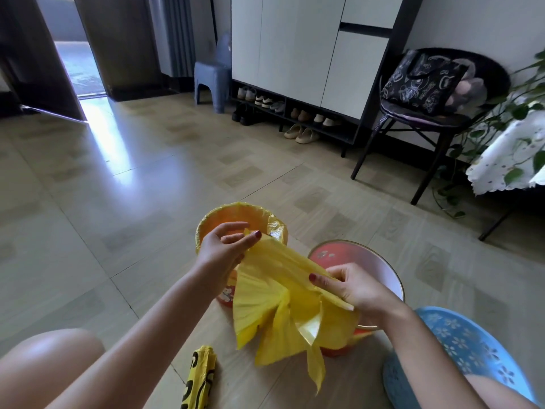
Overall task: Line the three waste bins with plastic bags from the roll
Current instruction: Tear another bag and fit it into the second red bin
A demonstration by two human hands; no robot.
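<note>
I hold a loose yellow plastic bag (pixel 283 308) stretched between both hands above the floor. My left hand (pixel 222 249) pinches its upper edge; my right hand (pixel 356 286) grips the other edge. Behind my left hand stands an orange bin (pixel 206 222) with a yellow bag lining its rim. Under my right hand an orange bin with a white inside (pixel 383 270) stands unlined. A blue perforated bin (pixel 460 340) sits at the lower right. The yellow bag roll with black print (pixel 199 379) lies on the floor by my left knee.
A white shoe cabinet (pixel 303 54) with shoes beneath lines the far wall, a grey stool (pixel 211 81) to its left. A black chair (pixel 436 113) holding a dark tote stands at the right, next to a cloth-covered table (pixel 513 154) and a plant. An open doorway (pixel 73 69) shows at far left.
</note>
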